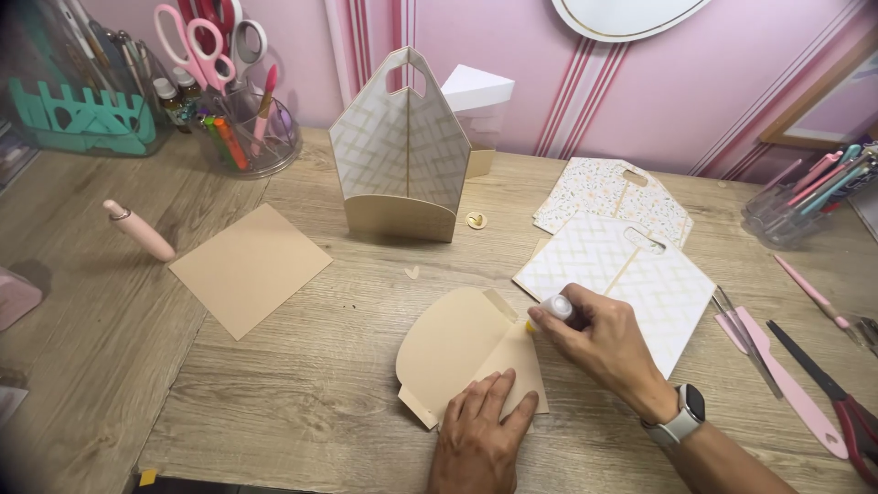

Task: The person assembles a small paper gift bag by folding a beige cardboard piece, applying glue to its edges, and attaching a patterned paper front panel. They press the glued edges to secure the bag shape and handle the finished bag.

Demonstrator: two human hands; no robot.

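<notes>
My left hand [480, 430] lies flat, fingers together, pressing on the near part of a tan die-cut card piece [453, 338] with a rounded left edge and folded tabs. My right hand [599, 338], with a watch on its wrist, grips a small glue bottle [556, 307] whose yellow tip touches a tab on the card piece's right edge. Just right of it lie a white chevron-patterned card panel [622, 274] and, behind that, a floral-patterned panel [608, 194].
An assembled paper caddy with a handle [402, 151] stands at the back centre. A tan square card [249, 267] and a pink pen-like tool [139, 230] lie to the left. Cups of scissors and pens [229, 101] stand back left. Pink tools and scissors [805, 366] lie right.
</notes>
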